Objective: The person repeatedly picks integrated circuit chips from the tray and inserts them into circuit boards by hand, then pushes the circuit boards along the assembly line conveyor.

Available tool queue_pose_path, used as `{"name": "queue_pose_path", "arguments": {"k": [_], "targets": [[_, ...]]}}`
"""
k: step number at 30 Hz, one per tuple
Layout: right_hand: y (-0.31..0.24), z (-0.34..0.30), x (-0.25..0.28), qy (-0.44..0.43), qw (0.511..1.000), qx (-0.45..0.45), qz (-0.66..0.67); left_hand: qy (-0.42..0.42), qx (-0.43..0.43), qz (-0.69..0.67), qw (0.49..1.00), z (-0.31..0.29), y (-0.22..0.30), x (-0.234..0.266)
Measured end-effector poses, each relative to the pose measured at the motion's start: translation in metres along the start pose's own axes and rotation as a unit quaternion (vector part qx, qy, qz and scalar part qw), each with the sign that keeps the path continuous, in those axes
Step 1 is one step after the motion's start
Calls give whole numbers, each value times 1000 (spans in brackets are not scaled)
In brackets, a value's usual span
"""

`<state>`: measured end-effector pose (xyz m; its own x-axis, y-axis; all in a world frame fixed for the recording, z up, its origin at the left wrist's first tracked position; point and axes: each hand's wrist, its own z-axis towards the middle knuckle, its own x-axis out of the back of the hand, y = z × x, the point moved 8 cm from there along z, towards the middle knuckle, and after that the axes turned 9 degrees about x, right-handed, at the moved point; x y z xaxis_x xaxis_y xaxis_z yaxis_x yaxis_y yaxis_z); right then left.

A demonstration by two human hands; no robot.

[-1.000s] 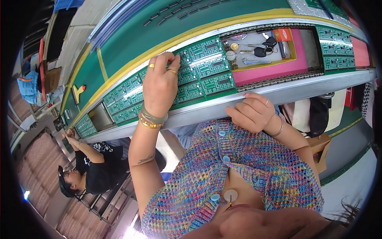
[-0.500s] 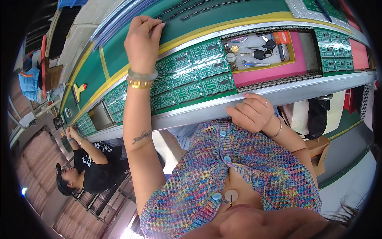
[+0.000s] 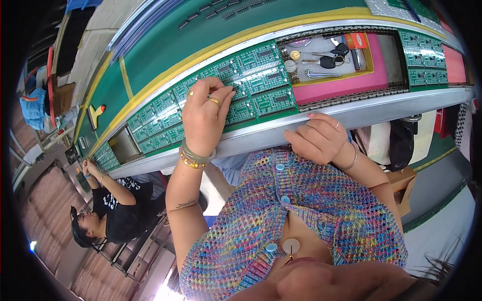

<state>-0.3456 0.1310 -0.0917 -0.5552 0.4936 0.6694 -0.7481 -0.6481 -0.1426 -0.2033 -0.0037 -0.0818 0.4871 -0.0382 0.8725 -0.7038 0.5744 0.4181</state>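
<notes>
My left hand is over the green circuit boards on the rail line, thumb and fingers pinched together at a board's surface. Whatever is between the fingertips is hidden. Black chips sit on some of these boards. Beyond them, several loose black chips lie in rows on the green work surface. My right hand is curled closed at the near metal rail, its fingers against the edge, with nothing visible in it.
Right of the boards, a yellow-edged tray holds keys and small items on a pink panel. More boards stand farther right. Blue-grey tubes lie at the far left. A co-worker works down the line.
My left hand has come back from the chip rows toward me, down onto a circuit board, still pinched. My right hand has stayed at the rail.
</notes>
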Motion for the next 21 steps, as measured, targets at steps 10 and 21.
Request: {"name": "queue_pose_path", "arguments": {"k": [10,21], "targets": [[-1,-1,1,1,1000,3,4,-10,-53,71,996,-8,12,-4],[1,-1,0,8,1000,7,-11,151,39,-12,988,90,-80,27]]}}
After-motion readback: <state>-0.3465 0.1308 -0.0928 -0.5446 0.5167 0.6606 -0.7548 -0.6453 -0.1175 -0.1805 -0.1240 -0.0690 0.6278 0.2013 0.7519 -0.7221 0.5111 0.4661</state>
